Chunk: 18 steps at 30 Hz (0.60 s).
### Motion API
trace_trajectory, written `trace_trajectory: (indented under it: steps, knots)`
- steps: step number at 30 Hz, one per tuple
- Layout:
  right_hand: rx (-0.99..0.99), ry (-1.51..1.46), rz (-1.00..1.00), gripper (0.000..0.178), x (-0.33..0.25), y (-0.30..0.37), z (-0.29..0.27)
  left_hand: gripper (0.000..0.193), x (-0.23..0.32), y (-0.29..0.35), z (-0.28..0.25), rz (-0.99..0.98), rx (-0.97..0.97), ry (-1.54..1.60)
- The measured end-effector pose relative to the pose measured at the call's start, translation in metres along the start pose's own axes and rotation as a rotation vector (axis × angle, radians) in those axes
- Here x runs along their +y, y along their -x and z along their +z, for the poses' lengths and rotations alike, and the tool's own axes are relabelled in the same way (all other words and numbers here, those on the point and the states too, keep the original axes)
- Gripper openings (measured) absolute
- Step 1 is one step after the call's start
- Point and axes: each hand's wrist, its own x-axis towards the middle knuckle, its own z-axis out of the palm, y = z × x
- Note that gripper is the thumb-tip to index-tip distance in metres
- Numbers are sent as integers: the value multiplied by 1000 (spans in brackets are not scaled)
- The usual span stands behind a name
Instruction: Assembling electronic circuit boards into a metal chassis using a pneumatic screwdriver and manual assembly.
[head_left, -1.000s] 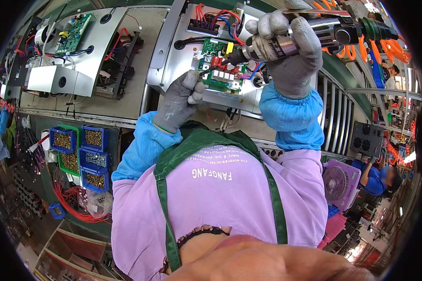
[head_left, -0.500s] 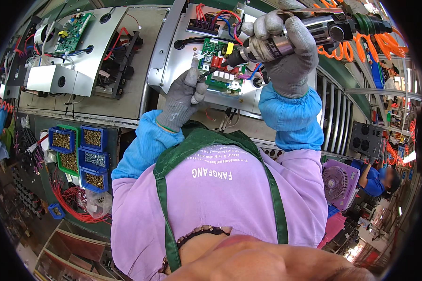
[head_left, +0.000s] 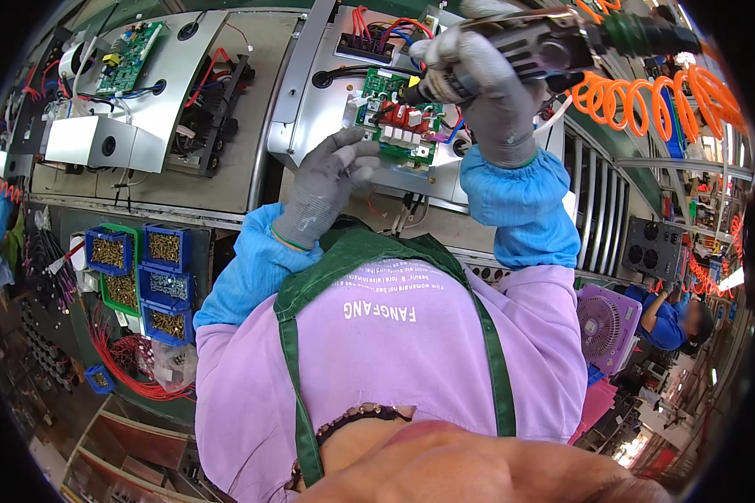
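My right hand [head_left: 499,92], in a grey glove with whitened fingers, grips a pneumatic screwdriver [head_left: 528,46]. The tool lies slantwise, its dark nose and bit pointing left and down onto a green circuit board [head_left: 407,144]. White blocks, red parts and a yellow component stand on that board, which is mounted on a silver metal panel [head_left: 298,126]. My left hand [head_left: 327,180], also gloved in grey, hovers at the board's near left corner, apart from the bit. Its fingers are curled in; what they hold, if anything, is hidden.
A second metal unit [head_left: 147,105] with its own board stands at the left. Blue bins [head_left: 166,285] of screws sit below it, near red wires [head_left: 134,377]. An orange coiled hose [head_left: 637,105] hangs at the right. A purple fan [head_left: 608,327] and a co-worker [head_left: 667,323] are farther right.
My left hand has drawn back slightly from the bit, its fingers loosening. My right hand and the screwdriver have shifted left and upward, with the bit still over the board.
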Motion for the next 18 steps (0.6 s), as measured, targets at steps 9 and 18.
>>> trace_trajectory:
  steps: [9,18]
  knots:
    - [-111,-123,-101,16,17,-9,3,36,6,3,-16,-31,-146,-274]
    - [-132,39,200,24,7,-22,17,50,2,1,-9,3,-163,-50]
